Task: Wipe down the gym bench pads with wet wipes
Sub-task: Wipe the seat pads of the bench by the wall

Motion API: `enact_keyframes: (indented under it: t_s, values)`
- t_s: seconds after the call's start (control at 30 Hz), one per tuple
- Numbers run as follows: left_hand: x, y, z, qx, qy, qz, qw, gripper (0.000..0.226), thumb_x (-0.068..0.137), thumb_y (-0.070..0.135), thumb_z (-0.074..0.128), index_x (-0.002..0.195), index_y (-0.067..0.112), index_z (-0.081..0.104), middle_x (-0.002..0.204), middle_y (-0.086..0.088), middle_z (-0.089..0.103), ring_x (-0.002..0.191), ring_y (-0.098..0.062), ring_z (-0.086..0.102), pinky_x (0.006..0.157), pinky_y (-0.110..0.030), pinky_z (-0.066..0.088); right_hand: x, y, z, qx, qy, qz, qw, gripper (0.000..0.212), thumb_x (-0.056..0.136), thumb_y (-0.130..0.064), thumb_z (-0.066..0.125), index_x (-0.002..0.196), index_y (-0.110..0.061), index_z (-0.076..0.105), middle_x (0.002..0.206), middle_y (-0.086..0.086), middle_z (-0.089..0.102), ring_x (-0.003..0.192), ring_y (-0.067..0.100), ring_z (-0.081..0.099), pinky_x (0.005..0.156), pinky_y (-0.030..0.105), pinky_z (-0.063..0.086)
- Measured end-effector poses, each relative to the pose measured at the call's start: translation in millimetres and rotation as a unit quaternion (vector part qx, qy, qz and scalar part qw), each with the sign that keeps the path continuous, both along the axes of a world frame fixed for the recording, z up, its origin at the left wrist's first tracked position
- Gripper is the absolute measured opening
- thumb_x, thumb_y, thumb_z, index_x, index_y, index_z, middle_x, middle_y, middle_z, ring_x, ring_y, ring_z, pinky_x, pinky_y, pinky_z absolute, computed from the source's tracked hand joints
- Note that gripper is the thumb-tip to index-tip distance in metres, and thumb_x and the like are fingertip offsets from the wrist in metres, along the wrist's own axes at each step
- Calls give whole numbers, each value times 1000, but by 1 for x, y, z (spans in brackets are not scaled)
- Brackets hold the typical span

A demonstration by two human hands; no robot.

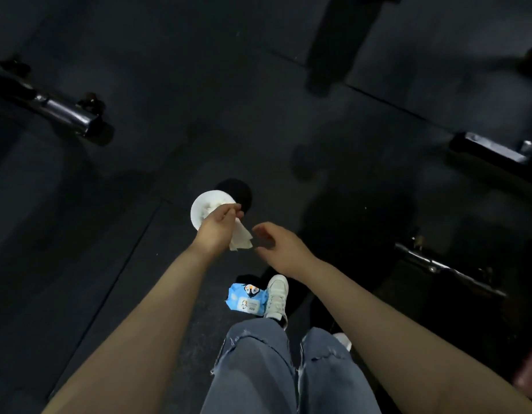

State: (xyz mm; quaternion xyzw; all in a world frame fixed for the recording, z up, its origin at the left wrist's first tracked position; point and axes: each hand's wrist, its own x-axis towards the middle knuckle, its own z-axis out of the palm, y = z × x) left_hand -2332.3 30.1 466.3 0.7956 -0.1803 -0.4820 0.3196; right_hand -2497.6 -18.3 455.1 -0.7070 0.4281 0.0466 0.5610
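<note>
The left hand (218, 225) is pinching a crumpled white wet wipe (240, 240) over a white paper cup (202, 208). The right hand (278, 245), at its 3 o'clock, is hanging loose, holding nothing. A blue penguin-print wipes pack (247, 298), text too blurry, is sitting beside a white sneaker (276, 297).

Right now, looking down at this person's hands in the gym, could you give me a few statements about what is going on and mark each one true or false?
1. The left hand pinches a white wipe that hangs down from its fingers. True.
2. The right hand grips the wipe too. False: it hovers beside the wipe, fingers relaxed, holding nothing.
3. The blue wipe pack lies on the dark floor next to a white sneaker. True.
4. The wipe pack rests on the person's lap. False: it is down on the floor, beyond the knees.
5. A white round container sits on the floor beyond the left hand. True.
</note>
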Motion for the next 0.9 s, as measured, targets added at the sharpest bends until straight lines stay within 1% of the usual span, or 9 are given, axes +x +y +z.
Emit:
enact_keyframes:
  t_s: [0.13,0.2,0.3,0.43,0.57,0.63,0.73,0.8,0.9]
  values:
    - [-43,-18,26,-18,11,-91,996,32,106,23,37,127,21,60,116,5,66,103,-8,59,61,-2,41,-40,7,35,-68,-10,-31,997,54,87,-24,66,137,-29,46,134,-7,51,118,6,50,93,23,43]
    - [-66,-21,37,-30,27,-145,989,30,106,22,38,125,21,61,113,7,66,101,-6,59,66,-2,42,-64,11,48,-102,6,-51,993,54,87,-26,66,137,-28,45,136,-6,49,121,10,47,98,27,43]
    - [-105,-18,51,-40,35,-234,971,27,106,22,38,119,25,62,103,16,64,95,1,57,72,-5,42,-103,22,65,-140,49,-99,984,47,89,-29,66,132,-27,49,134,-5,50,123,13,46,98,32,46]
    - [-162,-6,64,-36,77,-335,938,27,106,26,39,120,28,62,108,17,65,107,-7,58,90,-24,45,-162,56,86,-153,87,-169,970,34,91,-35,62,122,-25,56,125,-4,53,115,12,49,92,32,48]
    - [-221,13,78,-16,120,-440,890,32,106,34,37,132,33,57,122,15,65,120,-5,53,101,-30,40,-224,108,100,-121,85,-261,954,14,92,-30,60,105,-23,63,108,-5,59,98,11,56,84,30,50]
    - [-254,28,88,0,154,-466,871,32,105,39,40,131,35,56,123,14,65,117,-5,57,98,-31,46,-256,141,106,-69,64,-354,930,4,92,-33,58,94,-31,60,91,-9,61,82,8,59,71,27,50]
    - [-305,60,104,23,229,-476,849,25,100,39,50,121,31,63,112,5,71,99,-10,70,74,-24,56,-300,196,113,-33,25,-489,871,10,92,-37,57,83,-34,55,80,-9,63,70,4,60,59,21,45]
    - [-336,82,115,23,226,-521,823,23,97,33,58,118,26,64,111,-1,71,97,-11,71,74,-23,57,-328,233,120,-23,0,-561,827,11,92,-32,59,81,-32,55,79,-9,62,69,4,58,59,21,45]
    - [-379,120,127,4,186,-601,777,21,93,20,65,115,19,66,111,-5,70,99,-15,70,84,-30,58,-363,292,131,-22,-37,-644,763,11,89,-24,60,80,-27,56,76,-9,60,68,5,54,63,24,46]
